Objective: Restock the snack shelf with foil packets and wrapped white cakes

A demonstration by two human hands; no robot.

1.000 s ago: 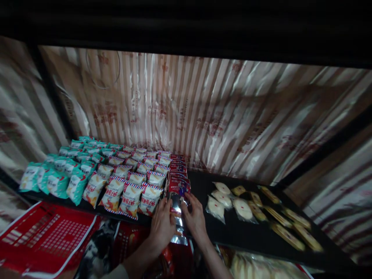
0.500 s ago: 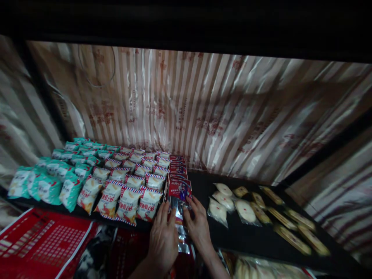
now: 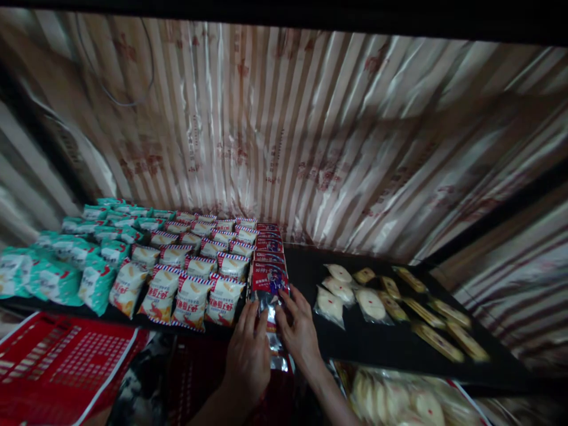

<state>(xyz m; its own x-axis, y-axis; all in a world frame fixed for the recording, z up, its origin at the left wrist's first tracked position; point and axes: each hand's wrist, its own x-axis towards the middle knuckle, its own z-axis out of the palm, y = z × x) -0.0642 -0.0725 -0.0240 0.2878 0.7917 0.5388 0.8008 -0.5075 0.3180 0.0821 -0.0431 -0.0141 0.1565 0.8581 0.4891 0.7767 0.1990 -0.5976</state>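
Red packets (image 3: 268, 277) between left hand (image 3: 249, 349) and right hand (image 3: 300, 331); both half-curled; grip unclear.

Left hand (image 3: 249, 354) palm-down, right hand (image 3: 300, 332) angled inward

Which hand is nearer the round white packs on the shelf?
Right hand, just left of the packs; left hand is farther, at the red packet's left edge.

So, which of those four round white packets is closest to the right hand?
The front-left white packet: it lies just beyond the right hand, while the other three packets lie farther back or farther right.
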